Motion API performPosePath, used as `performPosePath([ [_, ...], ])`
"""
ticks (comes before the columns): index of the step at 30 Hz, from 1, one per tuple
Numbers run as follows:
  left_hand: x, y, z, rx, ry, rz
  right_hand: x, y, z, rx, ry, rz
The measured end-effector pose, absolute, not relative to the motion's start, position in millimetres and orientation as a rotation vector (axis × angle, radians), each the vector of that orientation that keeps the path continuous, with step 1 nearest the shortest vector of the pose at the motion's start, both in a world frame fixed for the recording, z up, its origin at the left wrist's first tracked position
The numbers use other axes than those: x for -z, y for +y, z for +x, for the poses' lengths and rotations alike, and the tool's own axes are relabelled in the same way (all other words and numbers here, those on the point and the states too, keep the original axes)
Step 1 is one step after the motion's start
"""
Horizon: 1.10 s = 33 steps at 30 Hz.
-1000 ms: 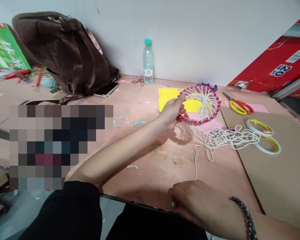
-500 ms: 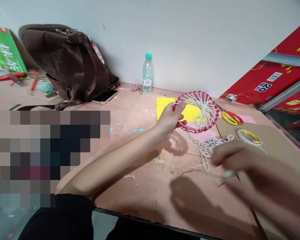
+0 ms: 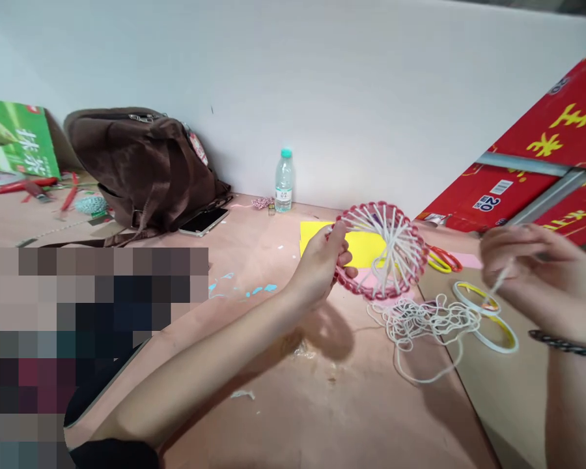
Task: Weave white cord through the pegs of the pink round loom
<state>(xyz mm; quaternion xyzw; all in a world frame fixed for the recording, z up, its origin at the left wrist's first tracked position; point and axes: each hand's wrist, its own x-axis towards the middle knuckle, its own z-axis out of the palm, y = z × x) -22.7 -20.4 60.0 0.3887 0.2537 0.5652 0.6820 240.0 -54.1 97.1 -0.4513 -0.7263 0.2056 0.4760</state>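
**Laced hoop [image 3: 394, 249] and white cord [image 3: 406, 317], held apart**

The left hand [image 3: 325, 257] grips the laced hoop by the left part of its pink rim, the fingers closed around it. The right hand [image 3: 532, 270] is raised, its fingers curled in a close pinch from which a strand of the white cord emerges; blur hides the fingertips, and whether this is the cord's end cannot be told.

The governing relation is lateral. From the right fingers, the laced hoop lies to the left, at much the same level in the view but well apart; the left fingers are the nearer, being in contact with it. Being round, it has no marked long axis. Its open face is turned toward the wearer, somewhat tilted. White strands span it from upper to lower rim and crowd into a narrow waist, leaving an opening just right of the left fingers; the strung side faces the right fingers.

From the right pinch, the white cord sags down and leftward in a slack loop to its tangled heap, below the hoop. Two tape rolls [image 3: 510, 332] lie below and left of the right fingers.
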Motion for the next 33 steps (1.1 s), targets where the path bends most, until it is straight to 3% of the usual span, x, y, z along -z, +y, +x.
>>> performPosePath([
  [3, -61, -25, -23, -1.251, 0.560, 0.964, -88, -39, 214, -1.096, -1.279, -0.975],
  [5, -62, -28, -24, -1.228, 0.559, 1.032, -84, -38, 199, -1.306, -1.058, -0.907],
  [13, -61, -29, -29, -1.143, 0.610, 1.216, -95, -59, 167, -1.476, -0.532, -0.625],
  [16, -60, -29, -29, -1.144, 0.620, 1.225, -100, -66, 161, -1.364, -0.465, -0.604],
  [24, -64, -30, -30, -1.196, 0.645, 1.238, -105, -78, 152, -0.677, -0.865, -0.678],
  [33, -66, -30, -29, -1.201, 0.637, 1.234, -101, -80, 152, -0.663, -0.974, -0.677],
])
